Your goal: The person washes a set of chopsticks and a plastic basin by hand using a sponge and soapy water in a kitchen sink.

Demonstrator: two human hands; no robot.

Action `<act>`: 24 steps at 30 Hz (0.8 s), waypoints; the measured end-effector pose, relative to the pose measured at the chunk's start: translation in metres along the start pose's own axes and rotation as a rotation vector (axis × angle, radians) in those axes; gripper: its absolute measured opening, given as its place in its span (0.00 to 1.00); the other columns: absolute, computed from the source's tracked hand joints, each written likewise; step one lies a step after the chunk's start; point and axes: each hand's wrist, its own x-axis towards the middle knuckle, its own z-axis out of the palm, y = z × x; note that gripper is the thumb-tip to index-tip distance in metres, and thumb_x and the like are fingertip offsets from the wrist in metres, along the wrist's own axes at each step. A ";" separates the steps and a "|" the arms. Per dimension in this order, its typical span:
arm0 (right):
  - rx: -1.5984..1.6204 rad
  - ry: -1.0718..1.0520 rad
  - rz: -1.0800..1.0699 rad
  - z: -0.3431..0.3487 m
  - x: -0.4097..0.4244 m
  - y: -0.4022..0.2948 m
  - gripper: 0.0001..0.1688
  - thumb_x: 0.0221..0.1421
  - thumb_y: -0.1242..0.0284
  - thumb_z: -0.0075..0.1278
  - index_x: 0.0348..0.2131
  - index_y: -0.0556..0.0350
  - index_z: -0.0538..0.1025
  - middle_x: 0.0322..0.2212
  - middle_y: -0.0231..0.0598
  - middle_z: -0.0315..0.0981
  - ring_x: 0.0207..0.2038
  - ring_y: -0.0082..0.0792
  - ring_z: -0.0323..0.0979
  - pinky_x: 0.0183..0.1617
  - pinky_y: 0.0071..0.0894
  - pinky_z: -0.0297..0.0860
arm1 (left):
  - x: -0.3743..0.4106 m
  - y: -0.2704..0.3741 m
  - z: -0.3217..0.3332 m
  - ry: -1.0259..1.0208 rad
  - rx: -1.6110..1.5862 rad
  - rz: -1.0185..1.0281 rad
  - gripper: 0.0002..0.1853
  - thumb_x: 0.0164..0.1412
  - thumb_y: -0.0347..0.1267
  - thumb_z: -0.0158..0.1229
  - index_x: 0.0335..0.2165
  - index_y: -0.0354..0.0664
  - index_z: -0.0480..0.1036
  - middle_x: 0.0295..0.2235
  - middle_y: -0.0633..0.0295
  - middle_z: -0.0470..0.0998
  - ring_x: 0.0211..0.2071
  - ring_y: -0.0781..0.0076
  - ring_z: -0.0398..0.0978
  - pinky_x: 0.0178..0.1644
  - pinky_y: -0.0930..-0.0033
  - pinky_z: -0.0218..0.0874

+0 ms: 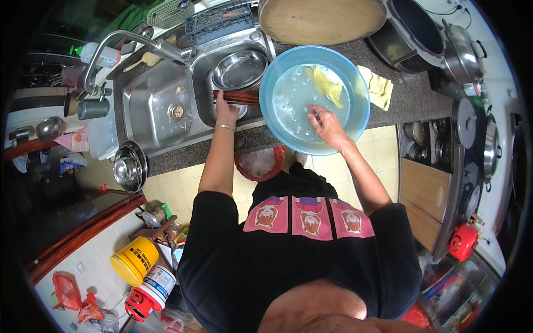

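Note:
My left hand (226,109) is at the right sink bowl, against a bundle of dark reddish-brown sticks, likely chopsticks (239,97), which reaches to the basin's side. Whether its fingers are closed round the bundle is hard to see. Behind the sticks lie stacked stainless steel dishes (240,70), and a white bowl (240,111) shows partly beneath them. Over a blue plastic basin (361,120) of cloudy, bubbly water hangs my right hand (325,125), fingers loosely curled, with nothing visible in it. A yellow cloth (328,88) floats in the basin.
The left sink bowl (156,108) holds food scraps by its drain, under a curved faucet (125,35). Another yellow cloth (377,88) lies on the counter right of the basin. Behind stand a round wooden board (322,18) and a cooker (406,37). Steel bowls (130,166) sit at the left corner.

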 end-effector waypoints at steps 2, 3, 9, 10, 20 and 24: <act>-0.072 0.051 -0.040 -0.002 -0.001 0.007 0.21 0.59 0.67 0.47 0.50 0.57 0.70 0.47 0.54 0.69 0.47 0.54 0.70 0.50 0.45 0.67 | -0.031 0.005 0.001 0.103 0.075 0.005 0.31 0.60 0.49 0.52 0.53 0.40 0.63 0.52 0.54 0.66 0.54 0.62 0.62 0.55 0.56 0.56; -0.143 0.117 -0.064 -0.006 0.001 0.008 0.21 0.58 0.67 0.47 0.50 0.57 0.70 0.48 0.54 0.69 0.48 0.54 0.70 0.51 0.46 0.67 | -0.055 0.006 0.000 0.013 0.143 0.160 0.30 0.60 0.47 0.53 0.54 0.40 0.63 0.50 0.54 0.67 0.52 0.64 0.63 0.54 0.59 0.57; -0.529 0.245 -0.071 -0.035 0.037 0.009 0.29 0.53 0.71 0.50 0.55 0.52 0.64 0.52 0.50 0.62 0.52 0.53 0.65 0.51 0.51 0.68 | -0.166 -0.031 0.015 -0.330 0.635 0.755 0.18 0.62 0.33 0.54 0.49 0.39 0.70 0.44 0.63 0.73 0.44 0.75 0.71 0.47 0.74 0.64; -0.623 0.184 -0.043 -0.026 0.048 0.031 0.33 0.51 0.73 0.51 0.56 0.51 0.61 0.54 0.48 0.58 0.55 0.53 0.62 0.51 0.52 0.68 | -0.167 -0.044 0.023 -0.331 0.646 0.831 0.18 0.63 0.34 0.53 0.49 0.38 0.70 0.44 0.62 0.73 0.43 0.74 0.71 0.46 0.73 0.64; -0.082 -0.123 0.064 -0.054 0.036 0.023 0.26 0.53 0.72 0.49 0.52 0.60 0.68 0.44 0.56 0.73 0.48 0.49 0.71 0.53 0.39 0.67 | -0.150 -0.090 0.047 -0.172 0.597 1.017 0.18 0.63 0.32 0.52 0.49 0.35 0.67 0.36 0.59 0.75 0.35 0.76 0.71 0.41 0.73 0.63; -0.135 -0.340 0.022 -0.073 0.005 0.011 0.22 0.55 0.72 0.51 0.50 0.58 0.71 0.39 0.53 0.75 0.43 0.46 0.74 0.50 0.38 0.68 | -0.164 -0.089 0.050 -0.150 0.467 0.994 0.15 0.62 0.31 0.53 0.46 0.36 0.68 0.23 0.70 0.67 0.24 0.84 0.63 0.29 0.77 0.57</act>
